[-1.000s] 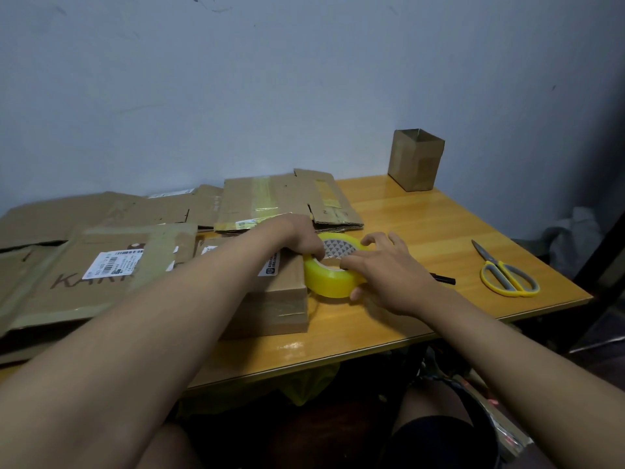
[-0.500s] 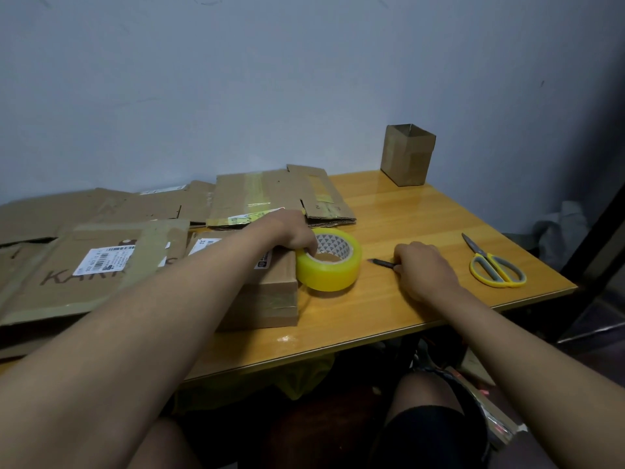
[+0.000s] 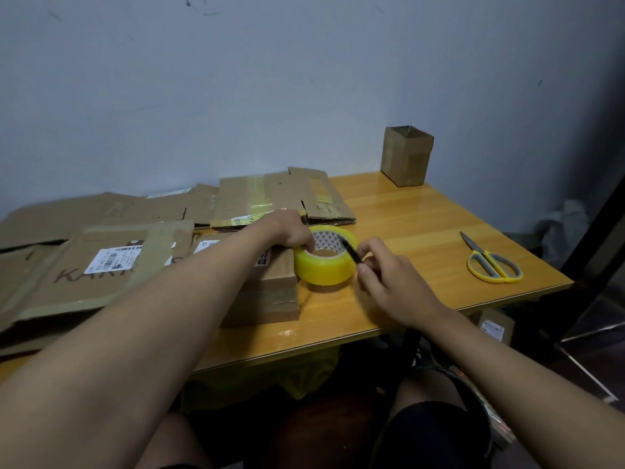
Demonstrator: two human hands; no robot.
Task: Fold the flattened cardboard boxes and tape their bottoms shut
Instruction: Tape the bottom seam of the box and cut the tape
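Note:
A yellow tape roll (image 3: 325, 267) lies flat on the wooden table (image 3: 422, 238), touching a closed cardboard box (image 3: 270, 292). My left hand (image 3: 291, 231) grips the roll's left rim, fingers curled over its edge. My right hand (image 3: 389, 279) pinches a thin black tool (image 3: 350, 250), whose tip rests across the roll's top right. Several flattened cardboard boxes (image 3: 101, 265) are piled over the table's left half, one with a white shipping label.
A small folded box (image 3: 407, 155) stands open-topped at the table's back right by the wall. Yellow-handled scissors (image 3: 490, 264) lie near the right edge. Another small box (image 3: 495, 328) sits on the floor under that edge. My knees are below the front edge.
My right hand left the roll, picked up the black tool from the table to the right, and brought it back to the roll. My left hand stayed on the roll.

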